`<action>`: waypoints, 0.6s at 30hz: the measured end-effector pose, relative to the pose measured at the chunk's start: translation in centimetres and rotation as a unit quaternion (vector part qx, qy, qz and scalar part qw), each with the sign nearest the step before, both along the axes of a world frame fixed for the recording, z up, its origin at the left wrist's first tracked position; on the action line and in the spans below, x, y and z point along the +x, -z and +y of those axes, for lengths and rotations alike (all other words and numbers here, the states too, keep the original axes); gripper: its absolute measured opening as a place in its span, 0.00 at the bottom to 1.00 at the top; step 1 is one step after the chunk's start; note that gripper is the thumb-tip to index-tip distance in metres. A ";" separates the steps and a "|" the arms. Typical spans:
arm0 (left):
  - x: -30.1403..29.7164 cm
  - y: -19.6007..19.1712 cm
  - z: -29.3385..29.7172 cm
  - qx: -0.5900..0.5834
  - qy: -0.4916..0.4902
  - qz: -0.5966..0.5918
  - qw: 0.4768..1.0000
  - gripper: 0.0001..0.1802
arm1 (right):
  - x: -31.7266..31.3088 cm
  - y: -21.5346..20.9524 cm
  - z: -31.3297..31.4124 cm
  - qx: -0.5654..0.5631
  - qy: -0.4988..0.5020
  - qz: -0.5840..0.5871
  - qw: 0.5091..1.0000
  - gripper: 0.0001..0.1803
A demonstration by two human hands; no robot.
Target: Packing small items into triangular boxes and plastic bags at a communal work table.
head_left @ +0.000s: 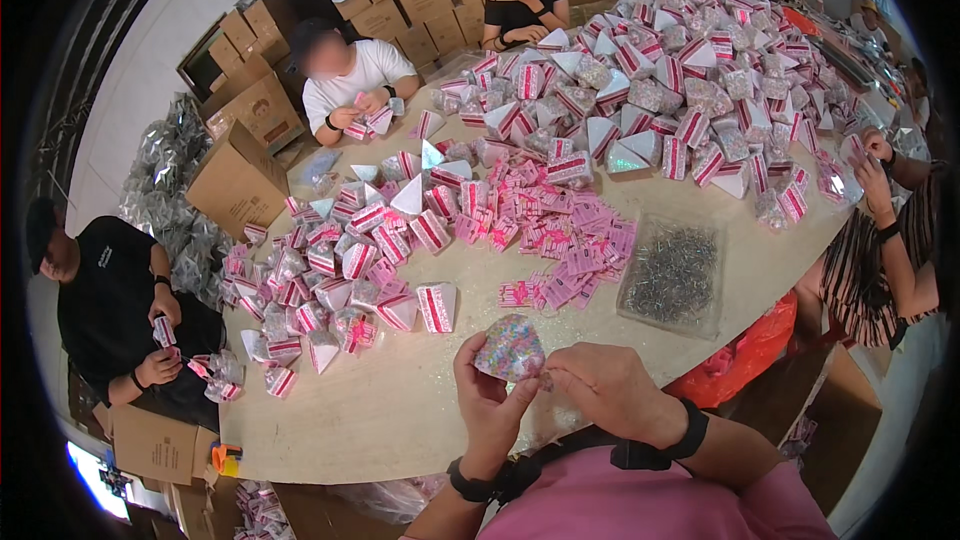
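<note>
Head view: both hands hold a small clear pouch (510, 348) of pastel confetti bits, roughly triangular, above the near edge of the counter (400, 420); the left hand (487, 395) grips its lower left side, thumb across the front; the right hand (605, 387) pinches its lower right corner, fingertips hidden behind the knuckles; the pouch's bottom edge is covered; a clear tray (672, 275) of dark clips lies beyond.

head view | worn high, faces down and forward over table (400, 420) | hands close | far rim perhaps warped
</note>
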State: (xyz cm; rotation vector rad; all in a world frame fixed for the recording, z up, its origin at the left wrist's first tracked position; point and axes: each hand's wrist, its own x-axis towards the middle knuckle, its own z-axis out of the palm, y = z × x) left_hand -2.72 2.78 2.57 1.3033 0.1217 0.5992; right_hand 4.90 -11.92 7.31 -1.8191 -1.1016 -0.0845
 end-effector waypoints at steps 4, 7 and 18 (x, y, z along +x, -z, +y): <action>0.1 0.2 -0.1 0.027 -0.001 0.001 1.000 0.42 | 0.0 0.5 0.0 0.003 0.004 0.023 1.000 0.05; 0.1 0.1 -0.1 0.055 -0.004 -0.001 0.999 0.42 | 0.1 0.6 -0.1 -0.004 0.005 0.016 1.000 0.05; 0.1 1.0 -0.2 0.151 -0.024 0.013 0.988 0.43 | 0.5 0.9 -0.5 -0.028 0.016 0.003 0.999 0.04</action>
